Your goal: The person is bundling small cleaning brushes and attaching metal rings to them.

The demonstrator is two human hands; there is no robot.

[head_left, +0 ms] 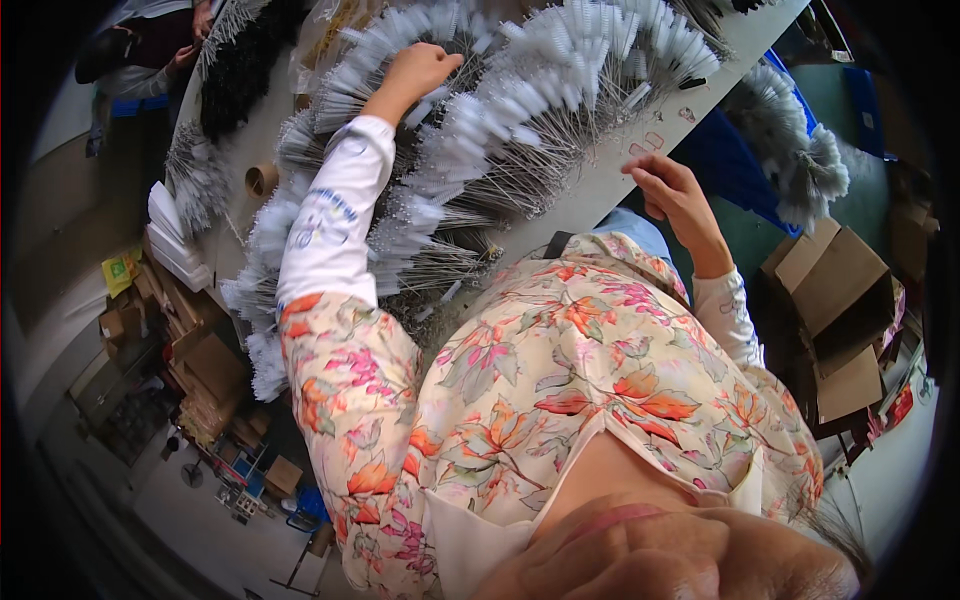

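Heaps of wire brushes (pixel 560 70) with white bristle heads and thin twisted metal stems cover the table. My left hand (pixel 418 78) reaches over the far heap, its fingers drawn together at the bristle heads. What they pinch, if anything, is too small to make out. Beyond the table's near right edge, my right hand (pixel 675 195) hovers with bent fingers somewhat apart and nothing visible in them. Close to that hand, a few small reddish bands (pixel 645 143) lie on the bare tabletop (pixel 610 160).
A blue container (pixel 735 160) with more white brushes stands at the right, above open cardboard boxes (pixel 835 280). Along the table's left side are a brown tape roll (pixel 262 180) and black brushes (pixel 235 90). Another person's hand (pixel 185 58) works at far left.
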